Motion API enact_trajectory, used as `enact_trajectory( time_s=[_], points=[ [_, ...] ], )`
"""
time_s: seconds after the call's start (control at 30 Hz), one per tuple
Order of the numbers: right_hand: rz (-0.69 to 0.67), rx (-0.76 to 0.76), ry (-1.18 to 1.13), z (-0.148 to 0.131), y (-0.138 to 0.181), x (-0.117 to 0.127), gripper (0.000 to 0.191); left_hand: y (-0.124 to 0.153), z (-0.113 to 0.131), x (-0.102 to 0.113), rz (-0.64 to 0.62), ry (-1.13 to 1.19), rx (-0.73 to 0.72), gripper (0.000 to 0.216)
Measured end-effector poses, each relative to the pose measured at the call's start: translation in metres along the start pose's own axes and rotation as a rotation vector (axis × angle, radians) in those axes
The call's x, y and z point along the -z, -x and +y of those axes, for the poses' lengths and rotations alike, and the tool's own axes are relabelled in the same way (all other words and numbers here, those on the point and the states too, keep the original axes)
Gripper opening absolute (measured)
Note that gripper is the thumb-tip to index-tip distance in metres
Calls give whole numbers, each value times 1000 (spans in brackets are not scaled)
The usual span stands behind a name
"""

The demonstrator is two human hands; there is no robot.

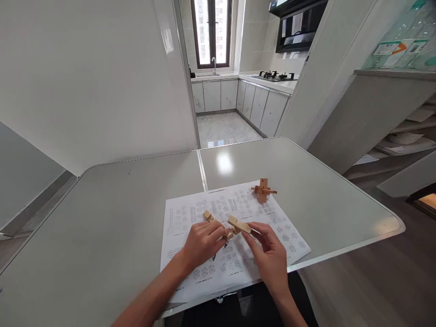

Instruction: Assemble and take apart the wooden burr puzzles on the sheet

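The pale notched wooden burr stick is at the fingertips of your right hand, on its left side, its blocky end angled up and away from you. Your right hand pinches it between thumb and fingers. Your left hand is curled with its fingers drawn together around a second pale wooden piece, whose squared end sticks out just beyond your left knuckles. The two pieces come together in the gap between your hands; your fingers cover the joint, so you cannot tell whether they interlock. Beneath both your hands lies a sheet of printed puzzle diagrams, reaching out past your fingertips. Beyond your right hand and a little to its left, a reddish-brown wooden cross puzzle sits at the sheet's far corner, a "2" marked on its upright piece. The grey desk spreads out to either side of your hands, with a pale seam running away from you ahead of your left hand. Well past both hands are a kitchen faucet and a gas stove; far off to your right hand's right, clear plastic bottles stand on a shelf.
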State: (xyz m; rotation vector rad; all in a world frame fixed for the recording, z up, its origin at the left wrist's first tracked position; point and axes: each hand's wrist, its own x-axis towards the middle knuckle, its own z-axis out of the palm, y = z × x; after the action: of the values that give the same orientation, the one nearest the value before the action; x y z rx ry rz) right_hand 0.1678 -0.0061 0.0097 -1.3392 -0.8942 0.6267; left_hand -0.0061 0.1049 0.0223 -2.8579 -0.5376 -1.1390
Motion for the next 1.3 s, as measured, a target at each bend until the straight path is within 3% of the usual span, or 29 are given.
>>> enact_trajectory(
  time_s=[0.17, 0.27, 0.63, 1.0, 1.3],
  points=[
    [-46, 159, 206, 1, 1, -2, 12, 3, -1, 0, 4, -27, 11, 20],
    [-75, 184, 215, 1, 2, -3, 10, 4, -1, -1, 10, -26, 14, 19],
    [-115, 74, 86, 5, 1, -4, 13, 0, 1, 5, -25, -11, -95, 17],
    [-93, 109, 137, 9, 3, -3, 14, -3, 5, 3, 74, -3, -119, 20],
    [-152, -14, 64, 7, -2, -1, 23, -4, 5, 4, 88, 8, -136, 13]
  ],
)
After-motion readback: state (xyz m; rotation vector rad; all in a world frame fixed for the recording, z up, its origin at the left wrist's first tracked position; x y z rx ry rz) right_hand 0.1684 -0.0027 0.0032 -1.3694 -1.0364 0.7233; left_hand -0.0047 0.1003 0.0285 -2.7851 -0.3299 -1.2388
